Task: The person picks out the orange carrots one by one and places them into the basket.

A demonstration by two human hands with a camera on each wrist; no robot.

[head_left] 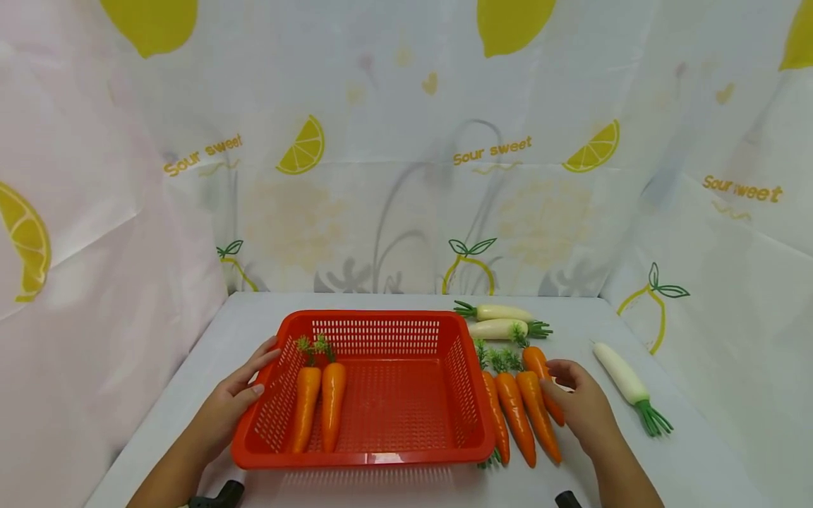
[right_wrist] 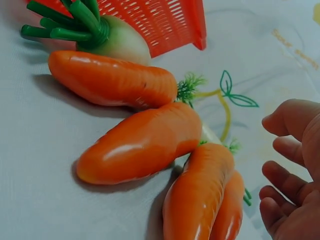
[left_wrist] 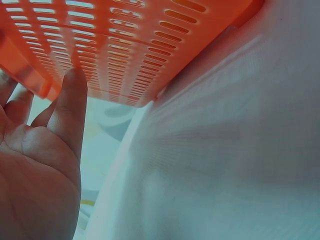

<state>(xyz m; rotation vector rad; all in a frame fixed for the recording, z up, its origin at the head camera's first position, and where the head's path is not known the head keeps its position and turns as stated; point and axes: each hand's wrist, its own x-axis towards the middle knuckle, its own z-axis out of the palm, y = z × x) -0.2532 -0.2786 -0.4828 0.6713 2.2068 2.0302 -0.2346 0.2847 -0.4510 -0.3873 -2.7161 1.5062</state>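
Red basket sits on the white table, and 2 orange carrots lie in its left half, leafy tops toward the back. The left hand rests against the basket's left rim, fingers extended and touching it. Just right of the basket, 4 more carrots lie on the table. The right hand holds nothing, its fingers apart beside the outermost carrot; whether they touch it is hard to tell. Behind lie 2 white radishes, with 1 more radish at right and another by the basket wall. Pale cloth walls surround 3 sides, printed with yellow lemons and "Sour sweet" lettering.
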